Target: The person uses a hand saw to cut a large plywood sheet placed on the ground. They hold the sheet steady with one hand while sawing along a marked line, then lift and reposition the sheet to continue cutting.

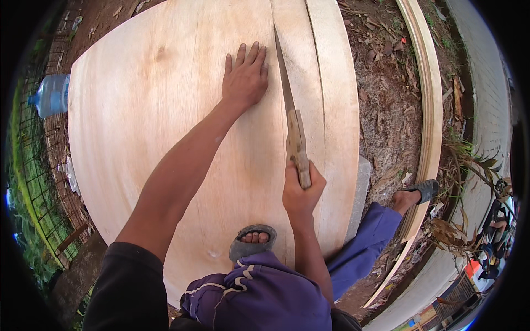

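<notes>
A large pale plywood sheet (149,110) lies flat in front of me. My left hand (244,77) presses palm down on it, fingers spread, just left of a cut line. My right hand (301,193) grips the wooden handle of a hand saw (291,118), whose blade runs away from me along the cut in the sheet. Right of the blade lies a narrow strip of the same plywood (331,110). My left foot in a grey sandal (253,240) stands on the sheet near its close edge.
Bare soil with dry leaves (386,99) lies right of the sheet. A long thin plywood strip (428,110) curves along the far right. My right foot in a sandal (419,193) rests on the ground. A blue water bottle (52,95) sits at left by wire mesh.
</notes>
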`<control>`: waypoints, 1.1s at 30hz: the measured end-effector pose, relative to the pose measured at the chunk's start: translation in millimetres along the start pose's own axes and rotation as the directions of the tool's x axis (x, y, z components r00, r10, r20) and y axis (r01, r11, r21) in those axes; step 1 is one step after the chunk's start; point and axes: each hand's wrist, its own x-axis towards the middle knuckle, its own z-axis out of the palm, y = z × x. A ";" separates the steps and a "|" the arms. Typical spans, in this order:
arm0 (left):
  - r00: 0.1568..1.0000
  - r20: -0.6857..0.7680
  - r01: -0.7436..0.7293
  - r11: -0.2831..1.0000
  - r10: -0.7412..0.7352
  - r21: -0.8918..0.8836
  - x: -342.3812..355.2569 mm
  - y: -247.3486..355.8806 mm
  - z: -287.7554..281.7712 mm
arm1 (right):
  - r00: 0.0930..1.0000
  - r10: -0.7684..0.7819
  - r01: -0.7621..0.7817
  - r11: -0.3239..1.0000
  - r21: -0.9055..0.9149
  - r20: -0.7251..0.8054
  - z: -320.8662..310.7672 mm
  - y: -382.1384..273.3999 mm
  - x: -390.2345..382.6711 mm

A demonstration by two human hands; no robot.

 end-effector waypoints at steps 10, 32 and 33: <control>0.998 -0.054 -0.036 0.999 0.036 -0.002 -0.5 -2.2 -3.0 | 0.999 -0.029 0.026 0.991 -0.134 -0.016 -57.9 15.5 -89.9; 0.998 -0.050 -0.048 0.999 0.047 -0.013 2.2 5.8 4.0 | 1.000 -0.004 0.004 1.000 0.004 -0.016 25.0 -14.2 52.1; 0.995 -0.075 -0.063 0.998 0.062 -0.014 8.6 9.8 -0.4 | 0.999 -0.019 0.019 1.000 -0.021 -0.027 29.2 -22.8 64.7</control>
